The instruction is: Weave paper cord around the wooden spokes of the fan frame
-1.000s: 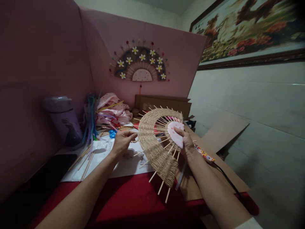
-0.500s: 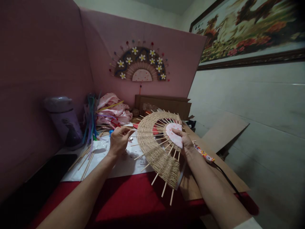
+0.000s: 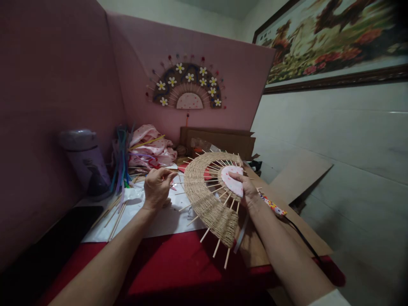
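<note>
Woven fan (image 3: 199, 187): held up in front of me over the red-covered desk (image 3: 153, 267); tilted, curved outer edge toward my left, thin sticks (image 3: 205, 235) projecting past the tan weave.
Half-round patch (image 3: 231, 175): pale pink with reddish dots, at the fan's inner centre.
Right hand (image 3: 250, 193): closed on the fan at the patch; my thumb lies across the dotted face, fingers behind mostly hidden.
Left hand (image 3: 157, 187): near the fan's outer edge, thumb and forefinger drawn together in a pinch; I cannot tell whether anything thin sits between them.
White sheet (image 3: 153, 221): on the desk, beneath my left hand.
Loose sticks (image 3: 116, 219): lying at the sheet's left side.
Coloured strips (image 3: 121, 155): bunched beside the purple flask (image 3: 84, 163).
Dotted pink cloth (image 3: 149, 146): heaped beyond my left hand.
Brown cardboard (image 3: 255, 250): flat on the desk, below my right forearm.
Mounted fan (image 3: 188, 70): on the pink panel (image 3: 242, 76); I count 10 white flowers on its dark band.
Framed picture (image 3: 334, 46): upper right, on the pale wall (image 3: 334, 123).
</note>
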`<state>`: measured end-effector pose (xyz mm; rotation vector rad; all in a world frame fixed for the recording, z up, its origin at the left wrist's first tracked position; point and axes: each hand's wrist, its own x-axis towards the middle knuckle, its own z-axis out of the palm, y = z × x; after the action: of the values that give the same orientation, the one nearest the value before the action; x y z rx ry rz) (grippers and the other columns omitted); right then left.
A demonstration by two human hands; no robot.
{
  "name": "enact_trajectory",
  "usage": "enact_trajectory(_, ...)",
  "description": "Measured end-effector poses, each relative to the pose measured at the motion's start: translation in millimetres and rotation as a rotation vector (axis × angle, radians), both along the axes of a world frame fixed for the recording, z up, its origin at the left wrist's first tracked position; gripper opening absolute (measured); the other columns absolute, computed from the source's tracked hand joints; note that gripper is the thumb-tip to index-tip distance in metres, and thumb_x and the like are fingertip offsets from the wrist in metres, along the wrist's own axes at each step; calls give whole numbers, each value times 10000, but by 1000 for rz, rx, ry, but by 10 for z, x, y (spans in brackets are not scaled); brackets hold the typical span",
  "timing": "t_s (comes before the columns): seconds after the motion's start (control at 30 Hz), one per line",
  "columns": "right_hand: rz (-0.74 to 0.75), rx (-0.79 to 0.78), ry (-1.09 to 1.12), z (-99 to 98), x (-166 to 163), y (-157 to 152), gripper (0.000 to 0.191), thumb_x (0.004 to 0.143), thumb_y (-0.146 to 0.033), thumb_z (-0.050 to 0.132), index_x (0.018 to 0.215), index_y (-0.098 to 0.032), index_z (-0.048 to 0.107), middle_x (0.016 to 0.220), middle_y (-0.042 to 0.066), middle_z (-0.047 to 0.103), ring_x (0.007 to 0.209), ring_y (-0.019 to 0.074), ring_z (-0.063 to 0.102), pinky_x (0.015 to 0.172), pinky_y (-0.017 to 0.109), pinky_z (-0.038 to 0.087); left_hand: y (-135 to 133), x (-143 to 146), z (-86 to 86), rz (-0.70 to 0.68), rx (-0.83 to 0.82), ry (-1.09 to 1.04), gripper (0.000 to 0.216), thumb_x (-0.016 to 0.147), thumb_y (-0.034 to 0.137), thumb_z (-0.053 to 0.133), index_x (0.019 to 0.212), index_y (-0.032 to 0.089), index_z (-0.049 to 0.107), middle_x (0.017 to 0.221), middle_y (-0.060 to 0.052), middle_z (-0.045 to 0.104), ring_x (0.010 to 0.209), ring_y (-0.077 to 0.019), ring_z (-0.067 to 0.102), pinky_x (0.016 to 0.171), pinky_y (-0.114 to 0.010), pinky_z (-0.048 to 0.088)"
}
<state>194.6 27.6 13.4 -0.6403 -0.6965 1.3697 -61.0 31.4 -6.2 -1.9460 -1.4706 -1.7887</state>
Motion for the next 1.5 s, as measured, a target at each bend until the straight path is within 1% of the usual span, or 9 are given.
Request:
enact_trajectory(0.2,41,-46,-27,-24,11,8,333,658,-72,596,959,-213,578,742,11,696,641,197,676,623,357,578,-14,1,33,-27,12,66,162,708,317,656,618,193,602,608,-7,584,628,-158,493,619,-279,389)
enact_trajectory(0.3,49,-48,-41,-60,30,32,348,641,-60,592,958,-202,575,750,17,697,637,197,673,621,355,578,-8,-4,33,-57,-24,66,143,680,309,680,623,196,614,620,-6,596,642,-157,509,631,-277,396)
enact_trajectory(0.5,68,-71,-62,-107,72,56,402,597,-30,604,948,-222,577,750,5,695,600,197,667,573,354,580,0,8,47,-181,-229,-121,110,632,288,690,598,197,638,580,17,602,550,-122,521,531,-237,390)
enact_trajectory(0.83,36,25,-10,-76,67,28,412,610,-77,641,978,-245,566,755,-21,693,611,195,673,564,349,583,11,53,67,-391,-396,-433,125,566,270,695,559,155,647,479,16,572,453,-95,479,455,-222,372)
enact_trajectory(1.0,30,3,-39,-86,63,28,438,609,-85,641,1008,-242,551,775,-18,693,583,173,666,548,315,572,1,104,56,-502,-436,-499,160,557,278,695,514,147,615,439,27,531,421,-84,455,435,-214,357)
enact_trajectory(1.1,10,13,-22,-76,55,20,446,612,-82,634,1015,-254,552,811,-23,694,615,169,671,578,317,573,6,107,43,-490,-432,-491,155,558,276,695,522,145,622,455,22,542,431,-85,460,440,-213,365)
enact_trajectory(1.2,20,-6,-11,-48,42,-3,404,621,-72,623,980,-250,574,791,-20,696,626,180,672,580,330,576,27,89,13,-452,-417,-463,138,563,280,694,567,148,651,512,8,582,475,-99,493,460,-219,389)
enact_trajectory(1.33,57,-46,-29,-3,23,-43,406,619,-46,607,973,-242,582,751,-23,696,608,185,671,576,344,577,54,45,-27,-401,-356,-324,161,619,320,668,629,159,671,594,-17,624,564,-128,527,520,-242,409)
enact_trajectory(1.5,85,-75,-39,17,10,-74,442,609,-11,607,992,-230,586,706,-30,687,555,172,663,535,315,579,42,2,-10,-242,-255,-153,140,652,320,653,626,182,655,607,-10,618,599,-140,534,574,-255,403)
